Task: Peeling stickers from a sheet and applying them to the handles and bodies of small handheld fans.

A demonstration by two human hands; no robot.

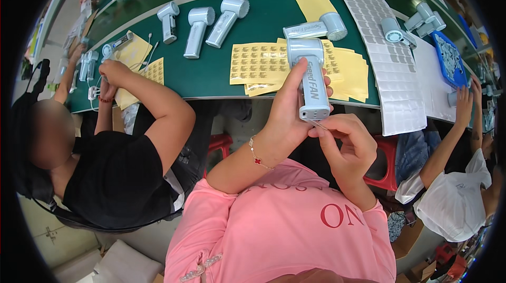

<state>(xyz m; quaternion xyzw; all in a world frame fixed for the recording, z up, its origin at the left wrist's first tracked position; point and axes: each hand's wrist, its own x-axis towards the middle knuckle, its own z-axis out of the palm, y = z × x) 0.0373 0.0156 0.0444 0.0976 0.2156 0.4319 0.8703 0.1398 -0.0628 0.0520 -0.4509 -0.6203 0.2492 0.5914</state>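
Observation:
My left hand (288, 105) is wrapped round a pale blue-grey handheld fan (311, 80), its round head pointing away from me and the base of its handle facing me. Thumb and forefinger of my right hand (349, 143) pinch together at that base. Between them is a thin, pale, strip-like thing (316, 123), too small to name, touching or close to the fan's end. Beneath and behind the fan lie yellow sheets of small stickers (258, 64). Another handheld fan (305, 30) rests on its side on the sheets, just beyond my left hand.
Three fans (197, 30) lie at the far left of the green table (221, 80). A long white sticker sheet (387, 72) hangs over the edge at right, near more fans (392, 32) and a blue tray (448, 59). Co-workers sit left (116, 172) and right (453, 193).

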